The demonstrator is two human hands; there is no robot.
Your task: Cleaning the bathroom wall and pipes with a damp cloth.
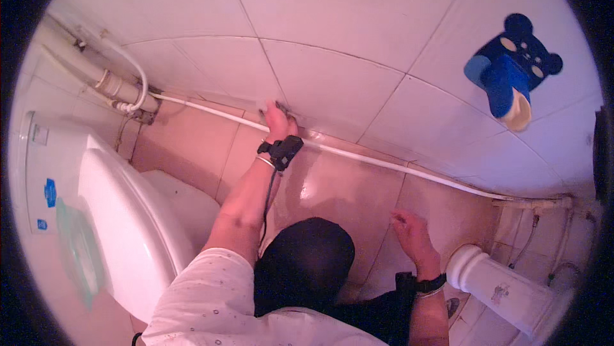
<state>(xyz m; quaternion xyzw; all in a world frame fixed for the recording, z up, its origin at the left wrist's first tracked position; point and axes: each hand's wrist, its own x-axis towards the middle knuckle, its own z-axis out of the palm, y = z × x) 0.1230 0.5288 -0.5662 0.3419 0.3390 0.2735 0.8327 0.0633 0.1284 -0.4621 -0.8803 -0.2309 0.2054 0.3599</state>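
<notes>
Well, left hand: I see the left hand (277, 121) reaching over a long white pipe (371, 159), down where the wall (339, 71) meets the floor (358, 202).
Left grip: the fingers are bent near a small dark thing (286, 110) low on the wall; from far away I cannot tell if they hold it.
Left wrist: it has a black box (286, 152) strapped on, with a wire along the arm.
Right hand: the right hand (416, 236) is up over the floor, well apart from the pipe, near the white sink stand (492, 282).
Right grip: its fingers are softly bent, and I cannot tell if they pinch anything.
Pipe: it runs low along the wall, passing under the left wrist.
Floor: shiny tan tiles by the dark knee (313, 253).
Toilet: the white toilet (128, 218) is on my left.
Wall toy: a blue bear shape (547, 68) is high on the right.
</notes>
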